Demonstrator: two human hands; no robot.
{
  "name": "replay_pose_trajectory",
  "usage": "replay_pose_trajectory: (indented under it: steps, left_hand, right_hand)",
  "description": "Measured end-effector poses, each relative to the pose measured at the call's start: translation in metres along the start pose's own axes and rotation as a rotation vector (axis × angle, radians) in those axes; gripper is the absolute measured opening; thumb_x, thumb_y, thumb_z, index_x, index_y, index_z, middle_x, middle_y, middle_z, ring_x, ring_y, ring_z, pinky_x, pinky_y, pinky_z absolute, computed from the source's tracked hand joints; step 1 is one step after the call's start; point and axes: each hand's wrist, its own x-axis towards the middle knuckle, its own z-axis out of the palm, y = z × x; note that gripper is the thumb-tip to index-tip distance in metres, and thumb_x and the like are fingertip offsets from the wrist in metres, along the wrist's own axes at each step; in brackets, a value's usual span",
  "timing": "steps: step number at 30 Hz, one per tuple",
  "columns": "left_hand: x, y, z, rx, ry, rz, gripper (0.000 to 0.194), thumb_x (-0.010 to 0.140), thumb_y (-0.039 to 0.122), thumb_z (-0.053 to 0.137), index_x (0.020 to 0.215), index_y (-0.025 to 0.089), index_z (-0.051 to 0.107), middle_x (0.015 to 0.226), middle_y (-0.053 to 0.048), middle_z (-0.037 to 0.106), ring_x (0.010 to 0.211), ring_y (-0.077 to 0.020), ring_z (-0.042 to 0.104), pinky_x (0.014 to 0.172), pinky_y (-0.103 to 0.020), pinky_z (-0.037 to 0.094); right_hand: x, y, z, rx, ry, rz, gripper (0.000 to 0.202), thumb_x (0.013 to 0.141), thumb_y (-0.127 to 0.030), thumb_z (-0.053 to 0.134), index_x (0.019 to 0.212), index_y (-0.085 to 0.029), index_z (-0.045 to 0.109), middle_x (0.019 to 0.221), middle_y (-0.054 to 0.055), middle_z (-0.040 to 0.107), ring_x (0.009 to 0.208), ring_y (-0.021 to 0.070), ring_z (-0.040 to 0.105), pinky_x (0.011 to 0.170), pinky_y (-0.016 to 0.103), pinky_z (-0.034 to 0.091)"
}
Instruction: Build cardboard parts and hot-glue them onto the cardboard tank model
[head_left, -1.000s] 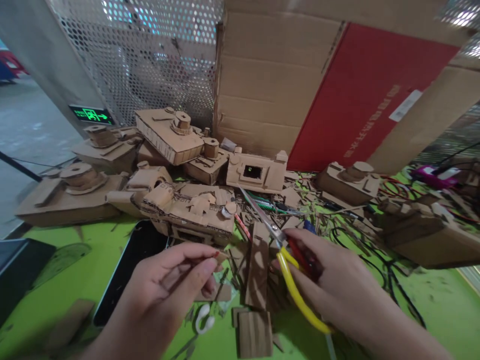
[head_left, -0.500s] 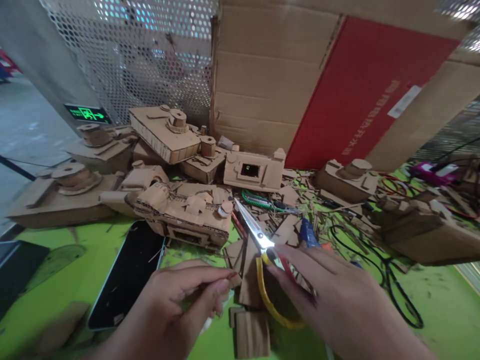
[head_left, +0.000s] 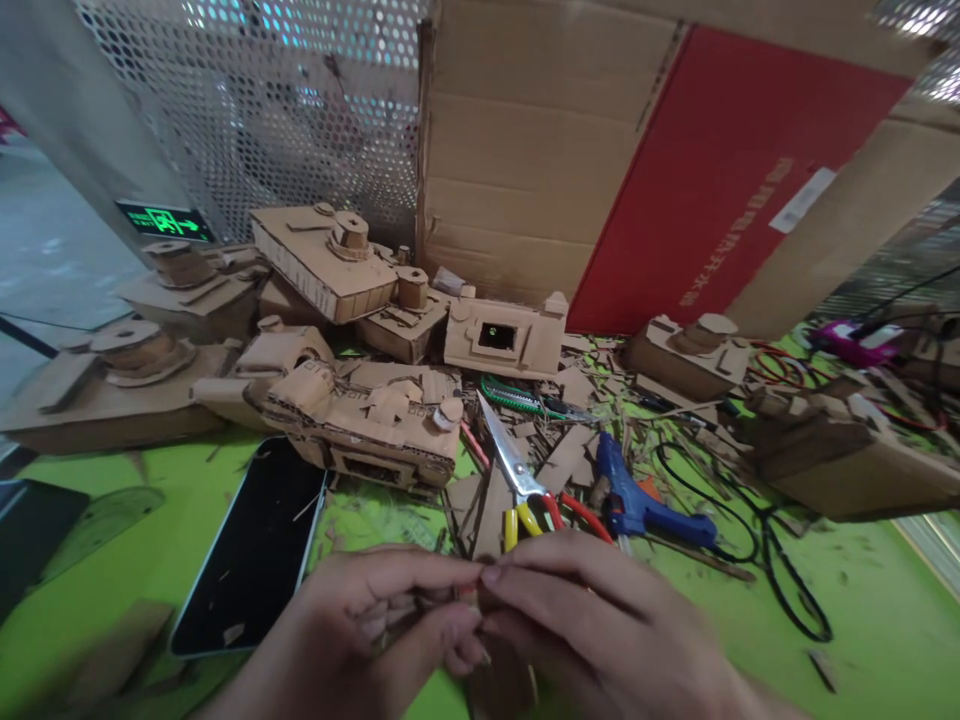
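My left hand (head_left: 397, 625) and my right hand (head_left: 600, 615) meet at the fingertips low in the middle. Both are closed in a pinch around something small; a bit of reddish brown shows between them, but its kind is hidden. Just beyond lie scissors (head_left: 519, 472) with red and yellow handles, blades partly open and pointing away; my right hand covers part of the handles. Cardboard strips (head_left: 495, 505) lie beneath the scissors. A blue hot glue gun (head_left: 652, 512) rests beyond my right hand. The nearest cardboard model (head_left: 367, 420) sits beyond my left hand.
A phone (head_left: 255, 545) lies dark on the green table (head_left: 847, 590). Several cardboard models (head_left: 322, 260) stand behind, before a large carton (head_left: 540, 130). A green utility knife (head_left: 517, 397) lies among scraps. The glue gun's black cord (head_left: 784, 575) loops at the right.
My right hand has let go of the scissors, which now lie on the table. It has moved left to my left hand, and their fingertips meet. The glue gun has come into fuller view.
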Motion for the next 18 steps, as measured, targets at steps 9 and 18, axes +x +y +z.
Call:
replay_pose_trajectory:
  steps: [9, 18]
  left_hand:
    - [-0.001, -0.004, 0.0007, -0.039, 0.045, 0.056, 0.011, 0.082, 0.022, 0.086, 0.091, 0.027, 0.09, 0.079, -0.001, 0.09, 0.072, -0.0206, 0.087, 0.07, -0.017, 0.068]
    - [-0.0036, -0.0044, 0.0018, -0.073, 0.042, 0.022, 0.01, 0.076, 0.02, 0.089, 0.084, 0.026, 0.086, 0.076, 0.0, 0.09, 0.071, -0.0216, 0.088, 0.068, -0.017, 0.068]
  right_hand:
    - [0.0023, 0.0018, -0.0008, 0.306, 0.117, 0.038, 0.017, 0.109, -0.021, 0.064, 0.122, -0.022, 0.076, 0.107, 0.005, 0.086, 0.092, 0.0109, 0.083, 0.087, 0.014, 0.065]
    - [0.0065, -0.0035, -0.0027, 0.429, 0.074, 0.169, 0.012, 0.099, -0.022, 0.075, 0.11, -0.025, 0.076, 0.093, -0.001, 0.085, 0.077, 0.0119, 0.081, 0.078, 0.016, 0.064]
